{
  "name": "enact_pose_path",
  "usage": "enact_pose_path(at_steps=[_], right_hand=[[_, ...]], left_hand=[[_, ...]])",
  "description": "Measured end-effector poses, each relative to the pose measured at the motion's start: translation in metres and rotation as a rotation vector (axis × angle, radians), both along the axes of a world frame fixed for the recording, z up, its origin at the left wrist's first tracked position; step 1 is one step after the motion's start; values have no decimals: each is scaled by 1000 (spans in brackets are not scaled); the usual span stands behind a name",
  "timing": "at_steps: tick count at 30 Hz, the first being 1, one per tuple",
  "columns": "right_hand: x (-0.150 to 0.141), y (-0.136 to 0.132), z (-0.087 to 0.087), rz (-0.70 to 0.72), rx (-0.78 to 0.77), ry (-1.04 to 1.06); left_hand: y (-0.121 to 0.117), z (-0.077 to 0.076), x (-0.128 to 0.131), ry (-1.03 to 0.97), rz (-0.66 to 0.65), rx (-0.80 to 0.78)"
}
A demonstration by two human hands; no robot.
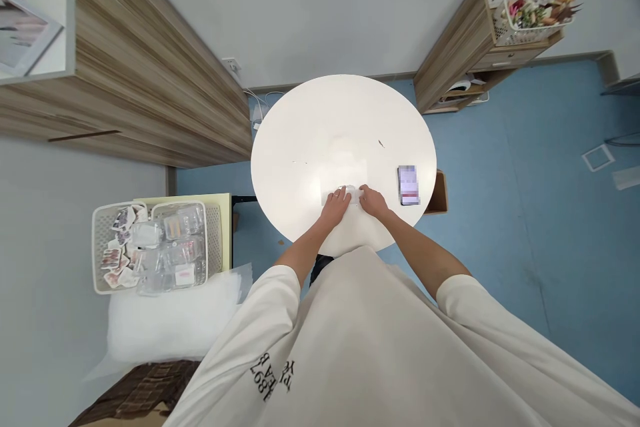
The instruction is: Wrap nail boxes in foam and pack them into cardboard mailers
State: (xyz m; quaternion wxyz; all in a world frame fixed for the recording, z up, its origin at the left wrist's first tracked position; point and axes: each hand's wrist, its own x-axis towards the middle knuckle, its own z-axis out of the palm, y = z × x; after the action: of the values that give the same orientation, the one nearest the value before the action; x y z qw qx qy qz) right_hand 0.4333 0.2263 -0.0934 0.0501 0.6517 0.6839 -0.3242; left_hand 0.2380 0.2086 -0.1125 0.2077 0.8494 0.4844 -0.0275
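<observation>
A small clear plastic piece (354, 195) lies on the white round table (300, 127) near its front edge; its exact kind is too small to tell. From the left, my left hand (335, 205) reaches over it with bent fingers on its near side, a ring on one finger. My right hand (373, 201) is closed at the piece's right end, thumb and fingers drawn together. A flat, see-through sheet (327, 195) seems to lie under the hands, its outline faint. To the right of my right hand rests a phone (409, 185) with its screen lit.
White baskets (214, 240) of clear packets and printed cards stand on a side table at left, beside white plastic wrapping (165, 323). A wooden cabinet (165, 60) rises left. A small dark object (381, 143) lies on the table; a brown bin (440, 193) stands right.
</observation>
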Motion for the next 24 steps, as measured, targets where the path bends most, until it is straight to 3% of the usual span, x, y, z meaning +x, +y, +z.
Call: enact_pose_path(at_steps=[3,7,10,18,24], right_hand=[[0,-10,4,3,145,2],[-3,-22,10,158,292,-49],[-6,-27,11,295,291,-40],[-15,-40,15,482,259,28],[-15,-31,22,493,212,64]], left_hand=[[10,1,4,7,29,-27],[21,7,6,3,19,-48],[23,13,2,10,-5,-58],[2,33,-16,9,-51,-161],[-2,46,-25,-40,-29,-162]])
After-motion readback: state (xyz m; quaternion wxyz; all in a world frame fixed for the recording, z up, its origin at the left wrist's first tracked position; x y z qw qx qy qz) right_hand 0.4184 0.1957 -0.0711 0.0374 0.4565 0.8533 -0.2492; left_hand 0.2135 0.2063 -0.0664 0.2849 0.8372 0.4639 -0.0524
